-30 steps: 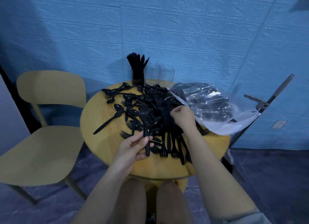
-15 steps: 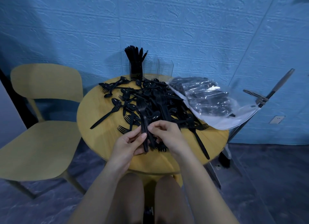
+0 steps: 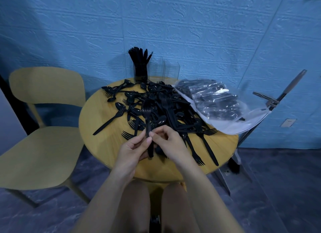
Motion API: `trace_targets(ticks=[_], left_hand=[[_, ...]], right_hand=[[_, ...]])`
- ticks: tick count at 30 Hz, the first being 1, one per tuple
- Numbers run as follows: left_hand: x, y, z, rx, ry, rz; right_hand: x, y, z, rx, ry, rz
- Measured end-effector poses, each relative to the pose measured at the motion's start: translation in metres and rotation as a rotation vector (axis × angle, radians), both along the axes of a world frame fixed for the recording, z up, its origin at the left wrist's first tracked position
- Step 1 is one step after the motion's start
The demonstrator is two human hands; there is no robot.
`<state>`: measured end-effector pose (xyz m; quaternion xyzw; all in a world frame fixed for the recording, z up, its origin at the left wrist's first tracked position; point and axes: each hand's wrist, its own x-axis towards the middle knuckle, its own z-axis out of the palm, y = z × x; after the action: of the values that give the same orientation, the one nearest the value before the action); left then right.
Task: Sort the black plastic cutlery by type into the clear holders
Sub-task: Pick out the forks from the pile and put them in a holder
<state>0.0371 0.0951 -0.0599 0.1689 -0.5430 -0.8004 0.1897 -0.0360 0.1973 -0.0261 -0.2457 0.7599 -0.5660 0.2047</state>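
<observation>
Left hand [image 3: 133,148] grasping fork bundle [image 3: 147,121] upright, right hand [image 3: 167,142] pinching its handles

The forks and spoons [image 3: 161,109] are black plastic with a slight gloss, heaped on a smooth, pale wood-grain table [image 3: 97,128]. The holders [image 3: 171,70] are clear, glassy plastic, and the bag [image 3: 224,107] is thin, shiny film. The wall [image 3: 191,33] behind looks rough and textured, matt blue.
</observation>
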Motion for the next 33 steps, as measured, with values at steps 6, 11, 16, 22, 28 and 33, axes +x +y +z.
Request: trace_targets(ticks=[6, 11, 16, 22, 28, 33], left_hand=[[0.001, -0.004, 0.001, 0.100, 0.030, -0.027], [0.001, -0.004, 0.001, 0.103, 0.019, -0.030], [0.002, -0.005, 0.002, 0.078, 0.007, -0.060], [0.003, -0.006, 0.002, 0.092, 0.000, -0.064], [0.003, -0.006, 0.002, 0.091, 0.001, -0.060], [0.003, -0.006, 0.002, 0.080, -0.007, -0.060]], right_hand=[[-0.046, 0.007, 0.013, 0.163, 0.235, -0.177], [-0.097, -0.004, 0.006, 0.488, 0.473, -0.312], [-0.110, -0.017, 0.002, 0.660, 0.431, -0.234], [-0.109, -0.022, 0.004, 0.664, 0.376, -0.211], [-0.109, -0.011, 0.016, 0.373, 0.178, -0.285], [-0.083, 0.006, 0.028, -0.098, -0.062, -0.259]])
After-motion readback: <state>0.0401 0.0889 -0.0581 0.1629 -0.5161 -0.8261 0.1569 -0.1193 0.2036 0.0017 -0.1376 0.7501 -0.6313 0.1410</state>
